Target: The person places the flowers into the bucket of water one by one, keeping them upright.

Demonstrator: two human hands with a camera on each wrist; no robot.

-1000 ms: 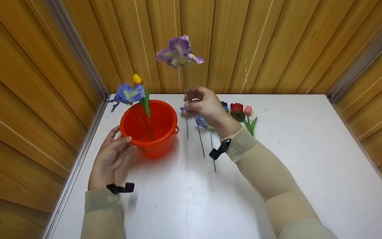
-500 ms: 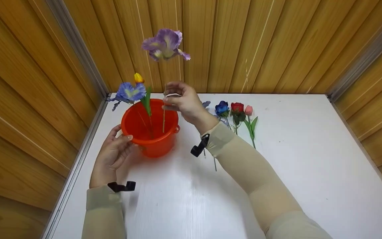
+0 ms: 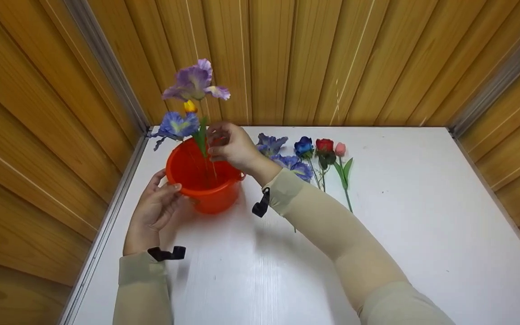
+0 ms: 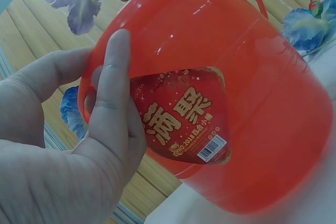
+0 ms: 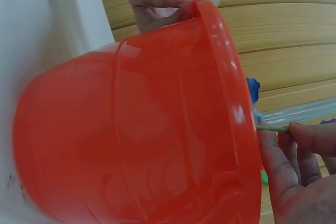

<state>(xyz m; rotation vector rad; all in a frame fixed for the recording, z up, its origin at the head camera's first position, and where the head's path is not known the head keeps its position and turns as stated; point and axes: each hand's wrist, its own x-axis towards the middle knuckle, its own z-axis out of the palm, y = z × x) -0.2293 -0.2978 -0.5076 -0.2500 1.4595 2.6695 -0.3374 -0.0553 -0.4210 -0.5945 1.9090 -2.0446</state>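
I have the right hand (image 3: 235, 146) pinching the purple iris (image 3: 192, 83) by its stem (image 5: 272, 128), bloom above the grip, lower end down inside the bucket (image 3: 212, 201), seemingly to keep that tall flower upright. Leftward, my left hand (image 3: 154, 207) grips the rim (image 5: 239, 114), I judge to steady it.

Left of the roses (image 3: 324, 145) on the table (image 3: 404, 234) sits the bucket (image 3: 210, 201) (a tulip (image 3: 190, 106) in it).
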